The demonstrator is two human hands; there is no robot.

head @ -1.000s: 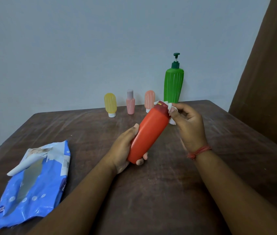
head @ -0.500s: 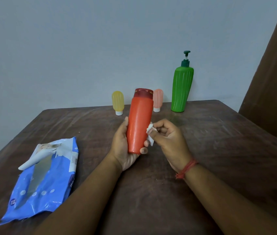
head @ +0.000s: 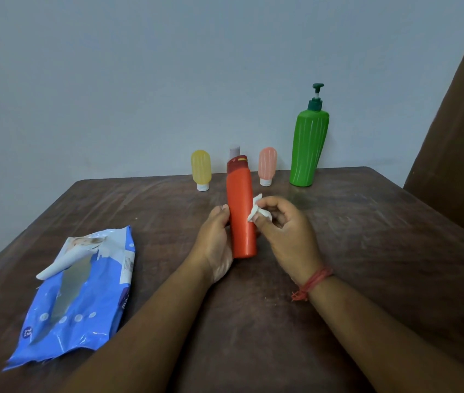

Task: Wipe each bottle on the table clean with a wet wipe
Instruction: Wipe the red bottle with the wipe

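above the desk [head: 367,251], the left hand [head: 216,239] grips an upright orange bottle [head: 240,217] with a dark red cap, fingers curled round its lower body; the right hand [head: 284,231] pinches a crumpled white wet wipe [head: 256,211] against its side

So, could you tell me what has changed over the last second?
The left hand raised the orange bottle from tilted to upright; the right hand slid the wet wipe from cap to body. Both grips and the wipes pack stayed.
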